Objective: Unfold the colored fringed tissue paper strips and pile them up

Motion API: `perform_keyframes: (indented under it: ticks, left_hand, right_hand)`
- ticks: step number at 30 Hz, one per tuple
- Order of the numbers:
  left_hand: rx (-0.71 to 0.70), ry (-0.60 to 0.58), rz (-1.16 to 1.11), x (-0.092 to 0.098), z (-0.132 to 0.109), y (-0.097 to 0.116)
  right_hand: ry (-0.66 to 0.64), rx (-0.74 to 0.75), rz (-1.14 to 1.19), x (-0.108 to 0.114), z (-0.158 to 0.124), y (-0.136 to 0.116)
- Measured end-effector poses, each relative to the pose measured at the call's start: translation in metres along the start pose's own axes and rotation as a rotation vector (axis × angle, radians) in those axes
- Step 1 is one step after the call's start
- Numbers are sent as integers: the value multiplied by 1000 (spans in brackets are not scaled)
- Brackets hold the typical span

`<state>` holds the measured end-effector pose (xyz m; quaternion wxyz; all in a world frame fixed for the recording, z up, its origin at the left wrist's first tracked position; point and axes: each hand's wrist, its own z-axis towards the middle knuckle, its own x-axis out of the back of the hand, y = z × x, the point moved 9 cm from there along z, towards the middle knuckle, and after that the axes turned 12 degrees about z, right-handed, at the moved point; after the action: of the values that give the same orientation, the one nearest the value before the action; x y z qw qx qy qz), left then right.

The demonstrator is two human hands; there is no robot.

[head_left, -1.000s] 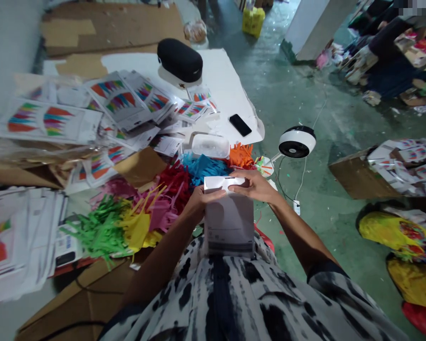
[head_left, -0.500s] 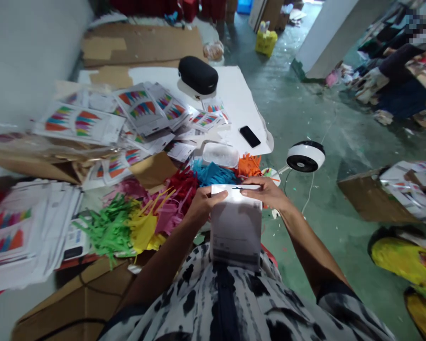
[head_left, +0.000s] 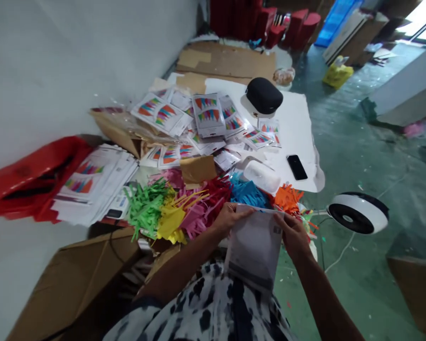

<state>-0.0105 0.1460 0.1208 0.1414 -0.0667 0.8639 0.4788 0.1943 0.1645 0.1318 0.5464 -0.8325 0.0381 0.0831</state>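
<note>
A white printed packet [head_left: 255, 251] hangs in front of my body, its plain side with faint print towards me. My left hand [head_left: 230, 217] pinches its top left edge, thumb over the front. At the top right corner my right hand [head_left: 294, 233] grips the same packet. Just beyond its top edge lie fringed paper bundles: blue [head_left: 247, 190], orange [head_left: 288, 199], red [head_left: 218, 192], pink [head_left: 199, 215], yellow [head_left: 171, 220] and green [head_left: 147, 204]. A translucent plastic tub [head_left: 261, 177] sits behind the blue bundle.
Packets with colourful bunting pictures [head_left: 208, 115] are piled on the table. A black case [head_left: 264, 95] and a phone [head_left: 297, 167] lie farther right. White printed cards [head_left: 99, 182] are stacked at left. A white round fan-like device [head_left: 358, 213] stands right; a cardboard box [head_left: 74, 279] stands lower left.
The view has swung left, so the scene appears shifted right and the red bag comes into sight. My right hand has moved from the packet's top edge to its right corner.
</note>
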Motion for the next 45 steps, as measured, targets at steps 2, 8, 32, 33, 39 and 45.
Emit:
perform_keyframes:
  ticks: [2,8,32,33,39,45]
  left_hand:
    - [7,-87,-16,8,12,-11]
    - [-22,-241,63,45,40,-12]
    - [-580,603,236,231,37,145]
    - [-571,523,174,212,34,152]
    - [-498,160,114,86,12,182]
    - [-384,-171,114,-2,2,175]
  right_hand:
    - [27,18,-56,3,15,10]
    - [-36,109,-214,-23,79,24]
    - [89,676,-487,-80,42,-57]
    - [66,641,-398,-85,40,-63]
    - [-11,513,-13,-98,17,-113]
    - [204,528,166,-49,-21,-121]
